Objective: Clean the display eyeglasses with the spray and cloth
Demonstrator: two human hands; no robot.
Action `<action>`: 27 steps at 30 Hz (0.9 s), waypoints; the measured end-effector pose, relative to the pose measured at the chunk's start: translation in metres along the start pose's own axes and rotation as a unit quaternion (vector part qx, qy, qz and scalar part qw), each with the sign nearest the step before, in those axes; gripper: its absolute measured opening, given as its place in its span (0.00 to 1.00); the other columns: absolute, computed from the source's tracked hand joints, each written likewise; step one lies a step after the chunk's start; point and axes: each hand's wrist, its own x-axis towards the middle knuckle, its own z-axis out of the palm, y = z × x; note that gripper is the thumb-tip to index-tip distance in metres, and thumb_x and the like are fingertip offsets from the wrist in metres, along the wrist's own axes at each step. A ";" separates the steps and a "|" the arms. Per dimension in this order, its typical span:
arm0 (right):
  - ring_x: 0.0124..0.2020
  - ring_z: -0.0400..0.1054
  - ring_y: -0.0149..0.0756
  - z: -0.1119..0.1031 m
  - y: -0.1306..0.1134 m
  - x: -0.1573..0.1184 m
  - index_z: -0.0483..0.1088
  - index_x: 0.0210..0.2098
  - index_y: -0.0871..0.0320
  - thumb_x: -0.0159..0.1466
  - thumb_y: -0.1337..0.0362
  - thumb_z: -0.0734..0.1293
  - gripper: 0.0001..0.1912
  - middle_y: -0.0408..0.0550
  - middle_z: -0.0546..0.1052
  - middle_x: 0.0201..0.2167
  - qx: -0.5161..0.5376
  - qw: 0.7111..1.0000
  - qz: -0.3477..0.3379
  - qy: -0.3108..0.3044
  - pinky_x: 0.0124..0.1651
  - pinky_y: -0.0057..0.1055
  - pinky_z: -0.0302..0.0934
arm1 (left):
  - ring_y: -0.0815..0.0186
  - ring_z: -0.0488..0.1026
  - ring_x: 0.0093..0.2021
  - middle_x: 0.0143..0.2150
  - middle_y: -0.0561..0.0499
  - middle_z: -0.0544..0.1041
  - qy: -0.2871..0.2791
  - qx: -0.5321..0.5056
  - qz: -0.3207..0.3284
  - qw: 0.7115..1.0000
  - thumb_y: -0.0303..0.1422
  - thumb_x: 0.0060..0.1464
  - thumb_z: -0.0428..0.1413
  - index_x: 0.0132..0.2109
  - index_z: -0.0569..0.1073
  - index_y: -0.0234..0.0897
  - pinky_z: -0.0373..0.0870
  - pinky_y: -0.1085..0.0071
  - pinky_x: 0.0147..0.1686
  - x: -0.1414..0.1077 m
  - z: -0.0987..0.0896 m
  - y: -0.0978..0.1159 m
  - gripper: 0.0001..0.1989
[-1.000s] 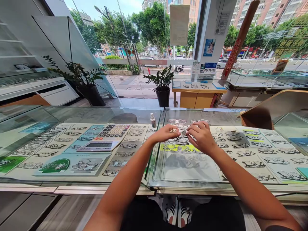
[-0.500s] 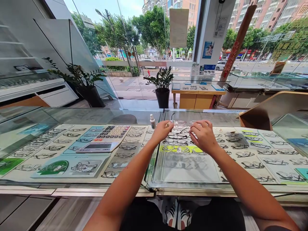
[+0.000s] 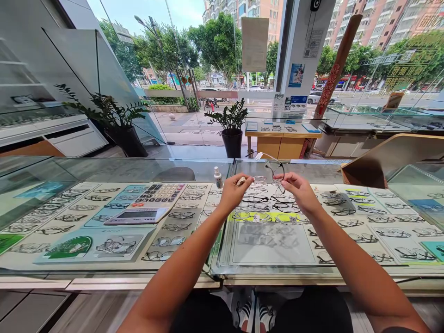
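Glasses (image 3: 283, 171) show in the head view right of the bottle (image 3: 218, 178), raised above the glass-topped table (image 3: 145, 283), pinched by the right hand (image 3: 299, 189). The left hand (image 3: 234, 190), just right of the bottle, curls around a small pale thing (image 3: 242, 181), hard to identify. A calculator (image 3: 145, 203) lies left of the bottle.

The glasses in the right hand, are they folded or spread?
At least one temple is spread: it stretches from the glasses, bearing a white tag. The other temple: cannot tell.
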 end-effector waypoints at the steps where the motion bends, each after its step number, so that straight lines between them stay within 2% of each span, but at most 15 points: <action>1: 0.63 0.73 0.53 0.000 -0.001 0.001 0.73 0.37 0.50 0.66 0.52 0.74 0.11 0.51 0.84 0.56 0.049 0.998 0.025 -0.019 0.67 0.55 0.60 | 0.66 0.71 0.33 0.35 0.50 0.80 -0.014 -0.004 0.005 1.000 0.49 0.63 0.61 0.40 0.82 0.36 0.64 0.70 0.35 -0.001 0.002 0.001 0.19; 5: 0.64 0.73 0.52 0.004 -0.003 0.001 0.77 0.40 0.51 0.65 0.51 0.76 0.12 0.53 0.83 0.59 0.150 0.983 0.062 -0.085 0.69 0.54 0.61 | 0.61 0.78 0.44 0.49 0.44 0.84 -0.067 -0.029 0.001 0.997 0.48 0.64 0.61 0.51 0.82 0.37 0.70 0.69 0.41 -0.007 0.009 0.006 0.20; 7: 0.64 0.74 0.52 0.008 -0.002 -0.001 0.79 0.42 0.51 0.65 0.51 0.76 0.12 0.53 0.83 0.59 0.172 0.976 0.070 -0.115 0.68 0.53 0.63 | 0.61 0.79 0.44 0.49 0.43 0.84 -0.083 -0.047 -0.010 0.995 0.49 0.62 0.63 0.53 0.82 0.37 0.71 0.69 0.40 -0.009 0.012 0.007 0.22; 10: 0.64 0.74 0.50 0.016 0.003 -0.003 0.80 0.45 0.51 0.65 0.51 0.76 0.13 0.52 0.83 0.59 0.206 0.963 0.104 -0.139 0.68 0.50 0.63 | 0.62 0.77 0.40 0.44 0.44 0.83 -0.090 -0.065 -0.022 0.994 0.50 0.60 0.64 0.50 0.82 0.36 0.70 0.69 0.37 -0.011 0.016 0.006 0.23; 15: 0.62 0.74 0.45 0.019 0.010 -0.006 0.81 0.43 0.51 0.64 0.52 0.78 0.13 0.49 0.84 0.55 0.264 0.942 0.162 -0.133 0.68 0.42 0.61 | 0.65 0.74 0.38 0.40 0.47 0.81 -0.091 -0.067 -0.011 0.994 0.50 0.59 0.64 0.41 0.81 0.36 0.66 0.72 0.34 -0.012 0.017 0.008 0.20; 18: 0.61 0.75 0.45 0.019 0.010 -0.006 0.81 0.40 0.52 0.62 0.54 0.79 0.12 0.49 0.85 0.54 0.284 0.935 0.172 -0.126 0.68 0.43 0.60 | 0.68 0.69 0.32 0.34 0.50 0.77 -0.100 -0.082 -0.023 0.991 0.50 0.58 0.65 0.39 0.79 0.36 0.63 0.73 0.31 -0.011 0.016 0.010 0.19; 21: 0.58 0.76 0.45 0.019 0.009 -0.006 0.81 0.40 0.52 0.60 0.54 0.81 0.13 0.48 0.85 0.51 0.298 0.929 0.185 -0.117 0.69 0.44 0.61 | 0.71 0.61 0.26 0.26 0.56 0.68 -0.116 -0.090 -0.034 0.989 0.49 0.58 0.64 0.36 0.75 0.37 0.57 0.74 0.26 -0.011 0.015 0.010 0.19; 24: 0.56 0.76 0.43 0.018 0.007 -0.005 0.82 0.41 0.51 0.58 0.54 0.82 0.14 0.47 0.85 0.50 0.316 0.925 0.185 -0.101 0.69 0.43 0.63 | 0.73 0.55 0.22 0.22 0.59 0.61 -0.110 -0.111 -0.066 0.986 0.48 0.57 0.63 0.33 0.70 0.38 0.52 0.75 0.22 -0.009 0.014 0.009 0.19; 27: 0.54 0.77 0.40 0.014 0.004 -0.004 0.82 0.40 0.50 0.59 0.56 0.81 0.12 0.45 0.85 0.50 0.335 0.923 0.171 -0.078 0.69 0.42 0.64 | 0.73 0.55 0.21 0.21 0.59 0.61 -0.071 -0.128 -0.126 0.981 0.47 0.54 0.62 0.31 0.67 0.39 0.51 0.75 0.20 -0.006 0.013 0.008 0.18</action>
